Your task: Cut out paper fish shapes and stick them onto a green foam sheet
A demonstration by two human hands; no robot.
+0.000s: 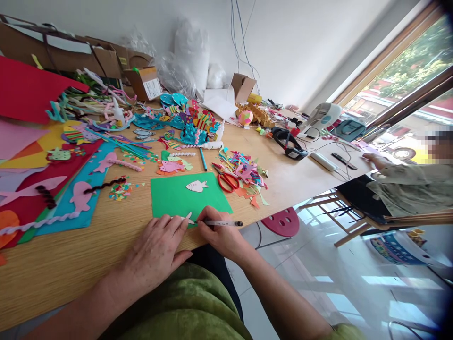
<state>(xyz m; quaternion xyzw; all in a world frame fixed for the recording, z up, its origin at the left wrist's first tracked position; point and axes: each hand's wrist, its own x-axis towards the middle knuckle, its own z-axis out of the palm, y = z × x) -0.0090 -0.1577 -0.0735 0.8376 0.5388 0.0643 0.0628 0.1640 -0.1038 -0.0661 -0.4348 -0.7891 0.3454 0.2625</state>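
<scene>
A green sheet [170,196] lies on the table in front of me. My left hand [157,245] rests flat across its lower left edge, fingers stretched out and partly covering a white paper cutout [188,217]. With my right hand [219,233] I grip a pen [226,223], its tip low beside that cutout. Higher on the sheet is a white paper fish [197,186]. Red-handled scissors [227,181] lie against the sheet's upper right edge. A blue pen [203,159] lies just above the sheet.
Coloured scraps [246,167] are heaped beyond the scissors. Stacked coloured sheets [85,208] with pink fish cover the left side. Boxes, plastic bags [191,52] and pipe cleaners line the wall. A headset [290,142] lies to the right, and another person [406,184] sits at the far right.
</scene>
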